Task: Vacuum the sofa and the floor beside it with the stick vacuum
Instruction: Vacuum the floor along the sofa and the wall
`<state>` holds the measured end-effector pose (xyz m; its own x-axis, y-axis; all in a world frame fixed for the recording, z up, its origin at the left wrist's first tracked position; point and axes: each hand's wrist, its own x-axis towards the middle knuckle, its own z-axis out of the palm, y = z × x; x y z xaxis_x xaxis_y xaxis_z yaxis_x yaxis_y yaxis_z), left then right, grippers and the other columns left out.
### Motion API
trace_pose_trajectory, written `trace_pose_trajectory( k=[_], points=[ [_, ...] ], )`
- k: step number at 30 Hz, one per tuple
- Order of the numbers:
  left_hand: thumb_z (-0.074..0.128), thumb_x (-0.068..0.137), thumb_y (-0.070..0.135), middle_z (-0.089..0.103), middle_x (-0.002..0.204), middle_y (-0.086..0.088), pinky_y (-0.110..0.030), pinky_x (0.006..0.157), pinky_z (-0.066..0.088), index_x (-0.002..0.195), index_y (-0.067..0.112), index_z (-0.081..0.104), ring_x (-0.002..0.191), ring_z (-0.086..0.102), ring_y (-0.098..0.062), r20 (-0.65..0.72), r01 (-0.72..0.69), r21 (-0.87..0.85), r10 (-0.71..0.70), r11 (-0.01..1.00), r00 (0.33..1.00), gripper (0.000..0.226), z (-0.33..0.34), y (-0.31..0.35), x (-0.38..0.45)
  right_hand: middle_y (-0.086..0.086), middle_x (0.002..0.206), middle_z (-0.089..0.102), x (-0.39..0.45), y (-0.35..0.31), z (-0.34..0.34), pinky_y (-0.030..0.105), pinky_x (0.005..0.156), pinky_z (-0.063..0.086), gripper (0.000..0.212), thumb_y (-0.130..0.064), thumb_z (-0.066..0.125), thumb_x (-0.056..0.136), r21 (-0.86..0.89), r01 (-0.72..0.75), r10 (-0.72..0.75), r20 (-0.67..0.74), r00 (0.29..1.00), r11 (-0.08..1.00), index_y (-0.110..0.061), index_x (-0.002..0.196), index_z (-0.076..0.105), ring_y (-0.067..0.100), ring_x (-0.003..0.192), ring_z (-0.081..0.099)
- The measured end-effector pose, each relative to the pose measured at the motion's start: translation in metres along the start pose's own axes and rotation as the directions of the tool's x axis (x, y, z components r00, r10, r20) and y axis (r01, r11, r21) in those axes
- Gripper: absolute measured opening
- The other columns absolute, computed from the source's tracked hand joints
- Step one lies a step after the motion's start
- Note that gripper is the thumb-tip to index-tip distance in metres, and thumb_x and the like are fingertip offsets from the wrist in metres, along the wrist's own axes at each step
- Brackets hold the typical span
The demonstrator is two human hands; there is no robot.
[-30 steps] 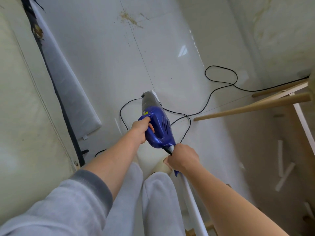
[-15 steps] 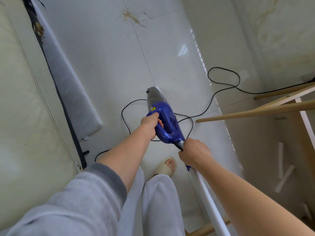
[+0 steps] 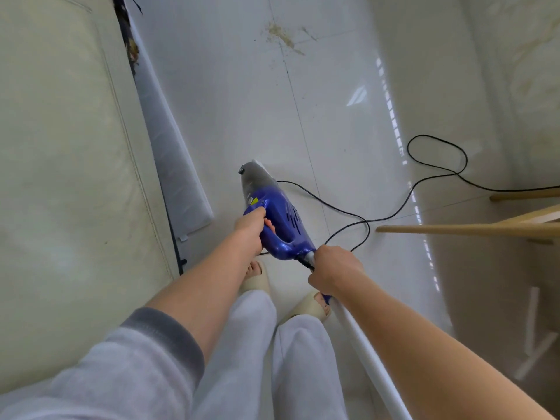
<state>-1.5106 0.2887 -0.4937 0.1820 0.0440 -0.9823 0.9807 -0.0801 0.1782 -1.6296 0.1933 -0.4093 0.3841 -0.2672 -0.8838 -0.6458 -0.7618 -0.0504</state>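
A blue stick vacuum (image 3: 285,225) with a grey dust cup points down at the white tiled floor (image 3: 242,101) ahead of my feet. My left hand (image 3: 250,230) grips the blue body's handle. My right hand (image 3: 331,272) grips the joint where the white tube (image 3: 372,362) leaves the body. A cream sofa (image 3: 60,177) fills the left side. A patch of brown crumbs (image 3: 283,37) lies on the floor farther ahead. The vacuum's nozzle is hidden behind the body.
The black power cord (image 3: 436,165) loops over the floor to the right. Wooden furniture legs (image 3: 466,229) jut in from the right edge. A grey flat cushion (image 3: 172,165) lies along the sofa's base. My feet in beige slippers (image 3: 257,280) stand below the vacuum.
The vacuum and both hands have moved forward along the floor toward the crumbs. I have stepped forward, and both slippers now show. Both grips are unchanged.
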Motion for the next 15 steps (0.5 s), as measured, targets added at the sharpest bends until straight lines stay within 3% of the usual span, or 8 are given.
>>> trace_pose_trajectory(
  k=[5, 9, 15],
  points=[
    [0.052, 0.092, 0.013, 0.046, 0.052, 0.001, -0.017, 0.040, 0.039, 0.085, 0.012, 0.053, 0.034, 0.041, -0.006, -0.061, -0.010, -0.048, 0.007, 0.999, 0.998, 0.007, -0.034, 0.009, 0.004, -0.001, 0.074, 0.044, 0.005, -0.028, -0.005, 0.025, 0.051, 0.034, 0.010, -0.013, 0.053, 0.086, -0.077, 0.079, -0.077, 0.024, 0.997, 0.994, -0.015, 0.095, 0.049, 0.020, 0.073, 0.050],
    [0.052, 0.095, 0.015, 0.051, 0.065, -0.001, -0.020, 0.048, 0.041, 0.086, 0.013, 0.053, 0.048, 0.044, -0.007, -0.069, -0.007, -0.048, 0.004, 0.999, 0.998, 0.009, -0.054, 0.020, 0.007, -0.001, 0.070, 0.042, 0.009, -0.049, -0.004, 0.025, 0.053, 0.035, 0.013, -0.013, 0.053, 0.088, -0.101, 0.109, -0.109, 0.013, 0.994, 0.989, -0.014, 0.101, 0.054, 0.014, 0.062, 0.045],
    [0.055, 0.094, 0.015, 0.051, 0.069, -0.003, -0.020, 0.047, 0.043, 0.093, 0.010, 0.053, 0.051, 0.045, -0.009, -0.069, -0.055, -0.050, 0.051, 0.997, 0.996, 0.005, -0.057, 0.046, 0.013, -0.001, 0.071, 0.046, 0.022, -0.068, -0.006, 0.027, 0.057, 0.040, 0.017, -0.018, 0.054, 0.089, -0.045, 0.098, -0.098, -0.010, 0.995, 0.994, -0.013, 0.105, 0.056, 0.016, 0.063, 0.049]
  ],
)
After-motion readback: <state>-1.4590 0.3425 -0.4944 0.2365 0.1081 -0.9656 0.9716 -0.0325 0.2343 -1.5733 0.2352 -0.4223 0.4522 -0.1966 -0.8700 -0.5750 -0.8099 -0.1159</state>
